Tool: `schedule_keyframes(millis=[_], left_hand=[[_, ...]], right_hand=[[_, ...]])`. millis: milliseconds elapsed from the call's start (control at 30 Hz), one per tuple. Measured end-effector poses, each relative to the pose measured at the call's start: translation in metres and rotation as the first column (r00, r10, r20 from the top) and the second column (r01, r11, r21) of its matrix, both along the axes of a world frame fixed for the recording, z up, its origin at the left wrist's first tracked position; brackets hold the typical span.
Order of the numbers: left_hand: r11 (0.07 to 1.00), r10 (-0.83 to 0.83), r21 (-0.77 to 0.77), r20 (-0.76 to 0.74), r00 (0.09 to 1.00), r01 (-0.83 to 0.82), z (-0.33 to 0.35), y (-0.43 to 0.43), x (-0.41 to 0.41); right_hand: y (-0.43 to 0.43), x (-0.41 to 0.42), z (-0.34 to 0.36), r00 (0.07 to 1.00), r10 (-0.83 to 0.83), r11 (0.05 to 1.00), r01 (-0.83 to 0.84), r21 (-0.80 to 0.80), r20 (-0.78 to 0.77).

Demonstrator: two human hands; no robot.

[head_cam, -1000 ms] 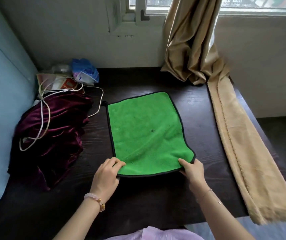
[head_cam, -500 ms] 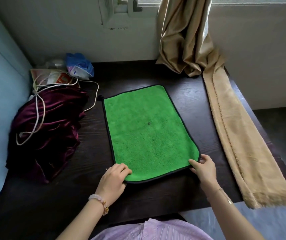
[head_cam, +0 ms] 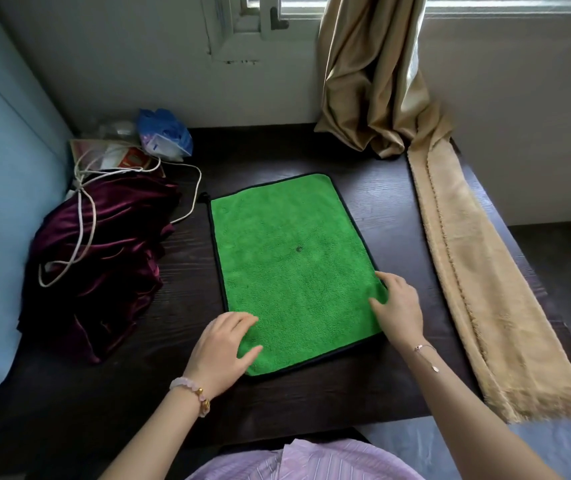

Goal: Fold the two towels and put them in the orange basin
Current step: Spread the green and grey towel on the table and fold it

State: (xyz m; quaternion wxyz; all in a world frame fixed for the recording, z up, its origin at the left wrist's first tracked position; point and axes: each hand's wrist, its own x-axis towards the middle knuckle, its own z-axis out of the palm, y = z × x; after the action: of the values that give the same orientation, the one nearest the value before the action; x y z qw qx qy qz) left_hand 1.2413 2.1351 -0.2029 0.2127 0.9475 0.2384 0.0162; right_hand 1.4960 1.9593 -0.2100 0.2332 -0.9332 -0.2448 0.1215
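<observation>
Green towel: spread flat, desk centre | beige towel: long strip, desk's right edge | left hand: fingers relaxed, resting on green towel's near-left corner | right hand: flat on its near-right edge

The left grip and right grip lie flat.

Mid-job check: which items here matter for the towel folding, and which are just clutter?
Job: green towel; beige towel, likely the second; left hand; right hand. No orange basin in view.
Lying about: maroon cloth; white cord; blue bag; curtain.
</observation>
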Motion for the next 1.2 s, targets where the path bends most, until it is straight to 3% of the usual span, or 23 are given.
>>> schedule_keyframes(millis=[100, 200, 833, 1200], left_hand=[[0.998, -0.067, -0.024, -0.286, 0.956, 0.063, -0.003, 0.000, 0.007], [0.998, -0.063, -0.016, -0.407, 0.911, 0.062, -0.006, 0.000, 0.008], [0.960, -0.229, 0.033, -0.480, 0.847, 0.278, 0.003, 0.056, -0.028], [0.954, -0.210, 0.082, -0.505, 0.837, 0.288, 0.003, 0.042, -0.040]], right_hand=[[0.007, 0.005, -0.008, 0.977, 0.214, 0.973, -0.213, -0.090, 0.008], [0.007, 0.006, -0.013, 0.941, 0.337, 0.927, -0.339, -0.159, -0.040], [-0.024, -0.045, -0.015, 0.870, 0.442, 0.881, -0.374, -0.289, 0.220], [-0.023, -0.047, -0.008, 0.888, 0.429, 0.882, -0.373, -0.289, 0.163]])
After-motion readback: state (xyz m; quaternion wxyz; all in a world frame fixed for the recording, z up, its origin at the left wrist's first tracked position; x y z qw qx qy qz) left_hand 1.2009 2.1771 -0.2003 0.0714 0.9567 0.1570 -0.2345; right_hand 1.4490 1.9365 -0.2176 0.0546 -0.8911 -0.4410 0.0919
